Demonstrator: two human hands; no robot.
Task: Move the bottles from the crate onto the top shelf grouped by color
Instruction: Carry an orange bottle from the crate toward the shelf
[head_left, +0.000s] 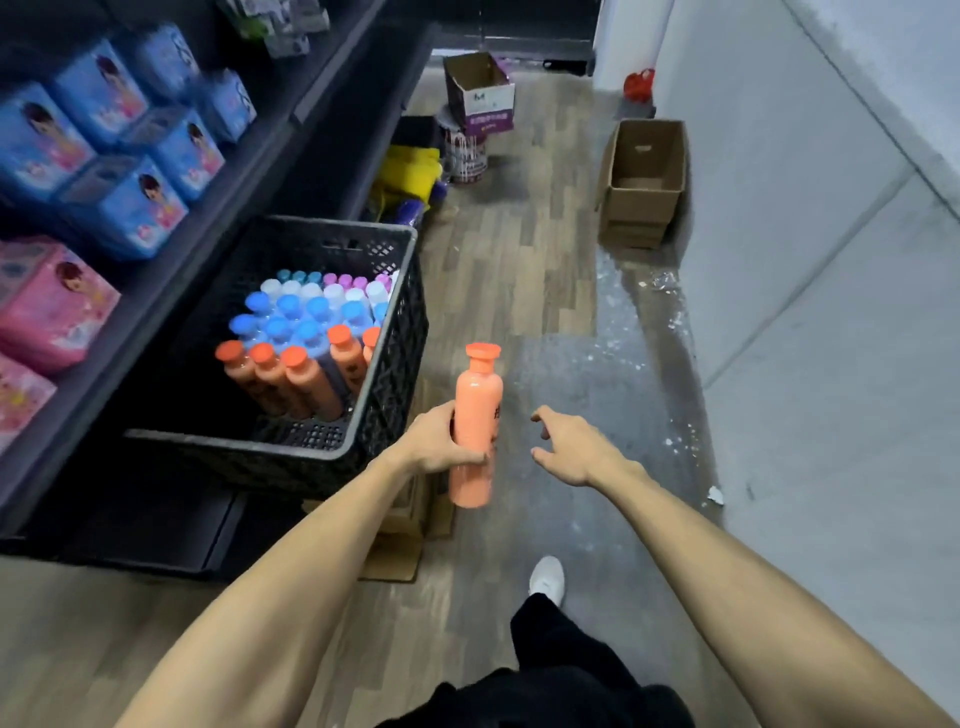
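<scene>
An orange bottle (475, 415) with an orange cap stands upright in my left hand (439, 441), which grips its lower body just right of the black crate (384, 395). My right hand (569, 447) hovers a short way right of the bottle, fingers spread, holding nothing. Inside the crate stand several orange-capped bottles (291, 379) at the near side, blue-capped ones (291, 317) behind them, and white and pink-capped ones (343, 288) at the far side. The top shelf is out of view.
Dark shelving (218, 171) on the left holds blue boxes (119, 156) and pink boxes (47, 306). An open cardboard box (644, 182) sits by the right wall; another carton (480, 93) and a paint can (467, 150) lie further down the aisle. My shoe (548, 579) is on the wooden floor.
</scene>
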